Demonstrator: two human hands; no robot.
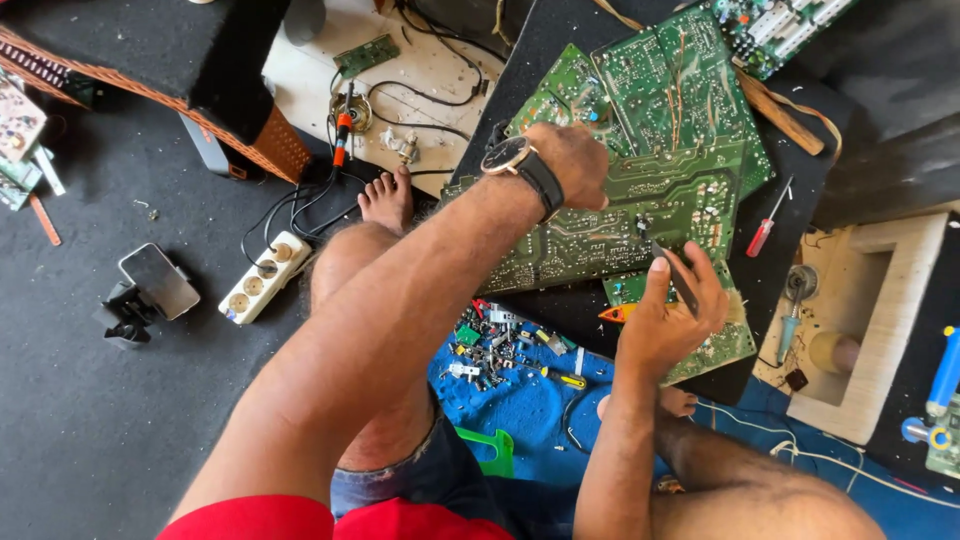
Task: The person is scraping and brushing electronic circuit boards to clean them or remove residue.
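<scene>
Left hand (572, 165) presses the board (640, 215) flat; right hand (675, 320) grips a thin tool (675, 272) at its near edge. A slip could gouge tracks.

Crowded work area, open floor at the left

Circuit boards (640, 200) cover the dark board; a red screwdriver (768, 228) lies beside them. Small parts (495, 350) fill the blue mat, a power strip (265, 277) blocks near the knee. Grey floor (90, 440) gives passage.
</scene>
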